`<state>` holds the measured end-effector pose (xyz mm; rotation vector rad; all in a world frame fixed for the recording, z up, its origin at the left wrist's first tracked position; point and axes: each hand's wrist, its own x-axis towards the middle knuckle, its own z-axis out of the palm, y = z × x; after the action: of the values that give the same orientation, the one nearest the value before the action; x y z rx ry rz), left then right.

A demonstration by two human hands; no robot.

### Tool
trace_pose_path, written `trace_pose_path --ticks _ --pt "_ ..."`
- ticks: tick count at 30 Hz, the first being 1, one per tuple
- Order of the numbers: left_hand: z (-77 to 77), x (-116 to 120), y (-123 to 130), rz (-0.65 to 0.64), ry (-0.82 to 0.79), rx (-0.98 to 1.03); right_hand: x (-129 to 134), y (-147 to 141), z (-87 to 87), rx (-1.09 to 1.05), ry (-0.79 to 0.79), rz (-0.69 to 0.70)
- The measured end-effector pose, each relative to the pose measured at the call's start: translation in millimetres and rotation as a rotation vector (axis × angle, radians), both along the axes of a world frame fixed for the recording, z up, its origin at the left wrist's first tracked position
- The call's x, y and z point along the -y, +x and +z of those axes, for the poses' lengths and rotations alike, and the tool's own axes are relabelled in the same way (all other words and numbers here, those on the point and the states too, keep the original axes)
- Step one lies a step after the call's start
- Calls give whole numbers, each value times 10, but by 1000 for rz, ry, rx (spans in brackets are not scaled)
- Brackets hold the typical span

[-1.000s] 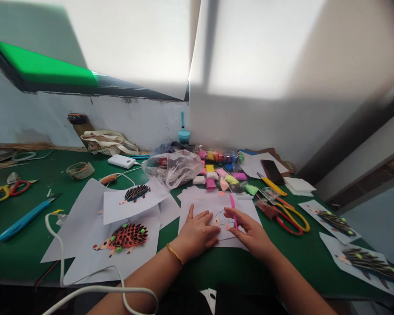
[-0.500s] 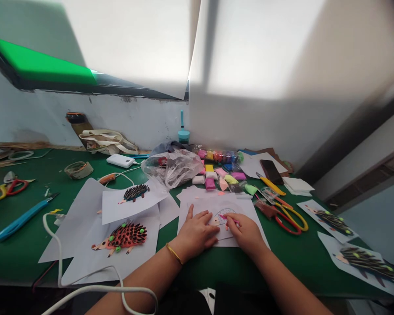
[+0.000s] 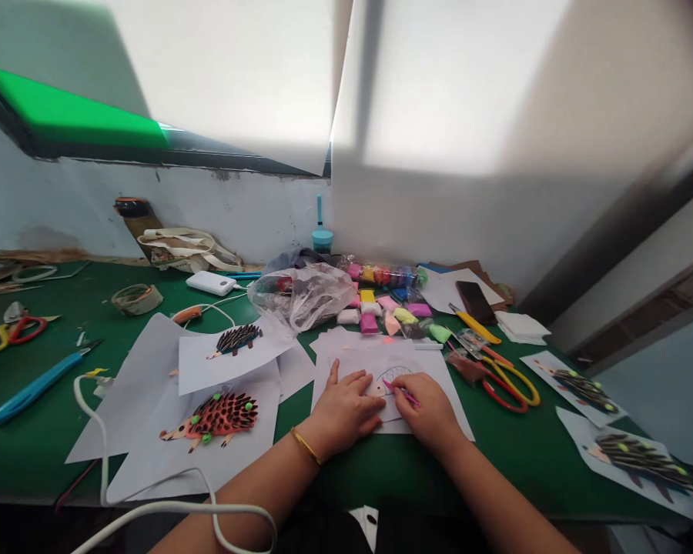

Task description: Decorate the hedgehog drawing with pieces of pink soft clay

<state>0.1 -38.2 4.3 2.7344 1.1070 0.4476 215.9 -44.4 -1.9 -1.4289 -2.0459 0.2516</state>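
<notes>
My left hand (image 3: 349,402) lies flat with fingers spread on a white sheet of paper (image 3: 340,368), beside a drawn hedgehog outline (image 3: 397,372). Pale peach clay (image 3: 379,386) covers the hedgehog's face. Pinched in my right hand (image 3: 426,404) is a thin pink modelling tool (image 3: 407,395), its tip at the edge of the peach clay. Part of the drawing is hidden under my right hand.
Packets of coloured clay (image 3: 375,308) and a clear plastic bag (image 3: 306,296) lie behind the paper. Scissors (image 3: 508,385), a yellow cutter (image 3: 477,325) and a phone (image 3: 475,302) are at right. Finished hedgehog pictures (image 3: 222,414) and a white cable (image 3: 104,454) lie at left.
My right hand has shifted very slightly, and the pink tool's tip has moved a little left towards the peach clay. The left hand stays in place.
</notes>
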Motion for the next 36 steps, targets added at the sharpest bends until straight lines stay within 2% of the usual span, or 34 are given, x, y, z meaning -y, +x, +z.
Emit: trace_pose_path --ticks 8,22,36 --pt "-13 -1 2 2 10 -2 36 -44 -60 51 132 45" --pt "-7 3 8 5 3 0 41 -63 -90 122 184 77" --pt "-54 -15 6 -4 31 14 28 -59 -66 32 110 78"
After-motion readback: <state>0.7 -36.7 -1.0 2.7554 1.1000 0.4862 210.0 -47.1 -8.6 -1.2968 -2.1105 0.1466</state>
